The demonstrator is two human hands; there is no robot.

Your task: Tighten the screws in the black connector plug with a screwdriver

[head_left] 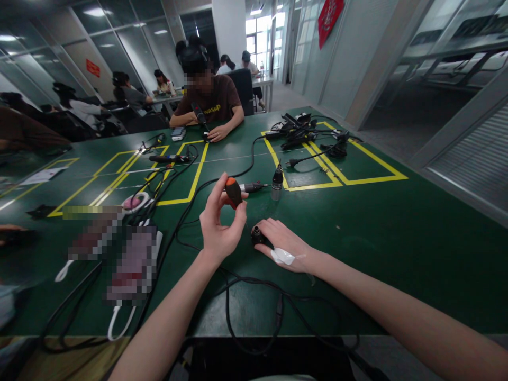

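Note:
My left hand (222,225) is closed on the black handle of a screwdriver (234,191) with an orange end cap. The handle is tilted, and its thin shaft points down toward my right hand (283,241). My right fingers are wrapped round a small round black part (257,236) with a metal collar on top, held against the green table. White tape covers the back of that hand. Just beyond both hands, a dark and silver electric screwdriver body (277,182) stands upright. Behind my left hand lies a grey pen-like power tool (254,187), partly hidden.
Black cables (254,280) loop across the table near its front edge. Two phones (137,259) with white cords lie at the left. A heap of black adapters and cords (293,129) sits beyond, among yellow tape outlines (317,186). Opposite, a person (214,100) holds a power tool.

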